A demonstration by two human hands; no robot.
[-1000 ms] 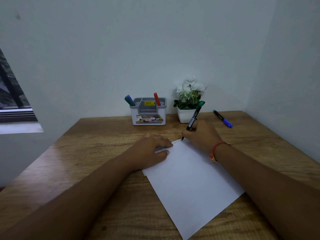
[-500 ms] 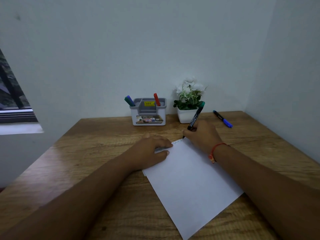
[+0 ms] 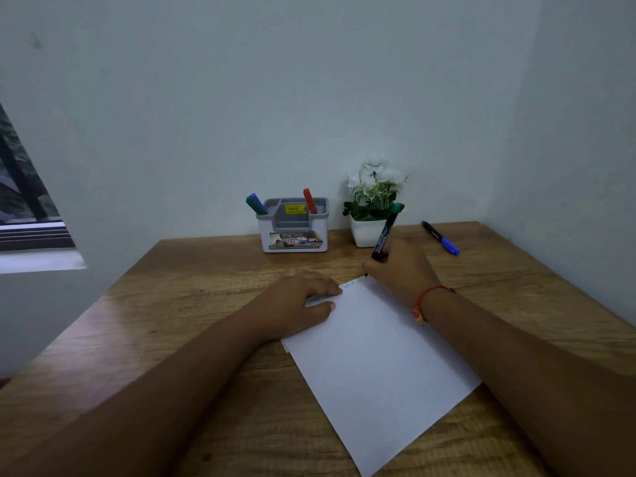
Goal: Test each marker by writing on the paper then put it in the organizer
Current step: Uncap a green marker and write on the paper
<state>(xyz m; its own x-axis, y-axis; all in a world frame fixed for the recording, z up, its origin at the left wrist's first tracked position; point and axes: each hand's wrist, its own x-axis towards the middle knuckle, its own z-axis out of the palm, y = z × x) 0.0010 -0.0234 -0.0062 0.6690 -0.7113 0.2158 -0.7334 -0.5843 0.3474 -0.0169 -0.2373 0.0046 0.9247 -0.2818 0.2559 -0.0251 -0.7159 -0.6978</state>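
Observation:
A white sheet of paper (image 3: 375,359) lies tilted on the wooden table. My left hand (image 3: 303,297) rests flat on its upper left corner, fingers spread, holding nothing. My right hand (image 3: 401,266) grips a black marker with a green end (image 3: 387,234), its tip touching the top edge of the paper beside small green scribbles. The grey-and-white organizer (image 3: 292,241) stands at the back by the wall, with green and blue markers (image 3: 256,204) in its left slot and a red marker (image 3: 309,200) on the right. A blue-capped marker (image 3: 440,237) lies on the table at back right.
A small white pot with white flowers (image 3: 373,204) stands just right of the organizer, directly behind the held marker. Walls close the table at the back and right. A window (image 3: 24,201) is at far left. The table (image 3: 172,321) extends left of my arm.
The marker tip has crept slightly right along the paper's top edge, leaving more green scribble. My left hand has stayed on the paper.

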